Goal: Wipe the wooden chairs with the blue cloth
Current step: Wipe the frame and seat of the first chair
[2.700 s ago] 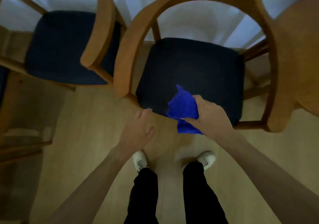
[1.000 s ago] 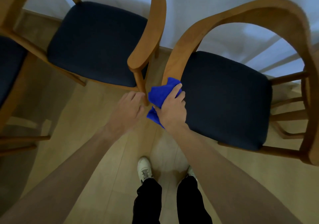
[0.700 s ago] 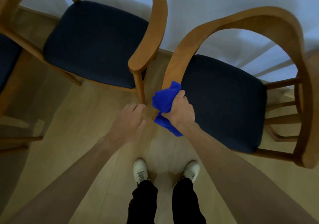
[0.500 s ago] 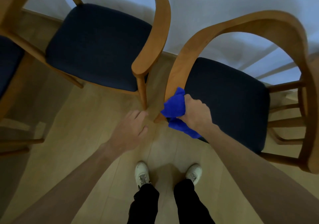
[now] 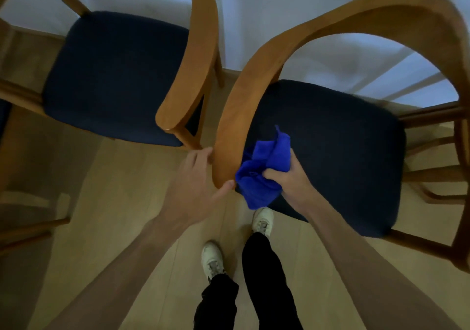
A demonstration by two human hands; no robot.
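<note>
Two wooden chairs with dark blue seats stand side by side in front of me. The right chair (image 5: pixel 254 80) has a curved wooden arm that ends near my hands. My right hand (image 5: pixel 290 179) is shut on the bunched blue cloth (image 5: pixel 264 169), pressed against the inner side of that arm's front end, above the seat's front left corner. My left hand (image 5: pixel 195 184) cups the outer side of the same arm end, thumb under its tip and fingers on its far side. The left chair (image 5: pixel 195 57) stands just beyond my left hand.
A white wall (image 5: pixel 254 11) runs behind both chairs. Wooden parts of more furniture show at the left edge (image 5: pixel 23 230) and the right edge (image 5: pixel 460 202). My two feet in white shoes (image 5: pixel 213 258) stand on the light wood floor between the chairs.
My left hand has moved up from the floor area and taken hold of the right chair's arm end. The cloth in my right hand has shifted slightly right, onto the arm's inner side.
</note>
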